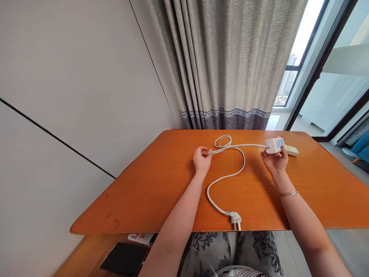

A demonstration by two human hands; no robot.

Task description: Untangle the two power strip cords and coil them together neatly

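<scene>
A white power cord [225,176] winds over the orange-brown table, with a small loop at the back. Its plug [235,219] lies at the front edge, prongs toward me. My left hand [202,161] pinches a doubled part of the cord. From there the cord runs to a white power block [274,146] with a bluish label and a small prong on top. My right hand [276,161] holds that block from below, fingers curled round it. Just right of it shows an off-white socket strip [292,150]; I cannot tell whether it joins the block.
The wooden table [138,196] has rounded corners and worn spots at left. A black flat item [124,258] and a phone-like item [141,239] lie on a lower surface at front left. A curtain [230,65] hangs behind; a glass door frame [319,69] is at right.
</scene>
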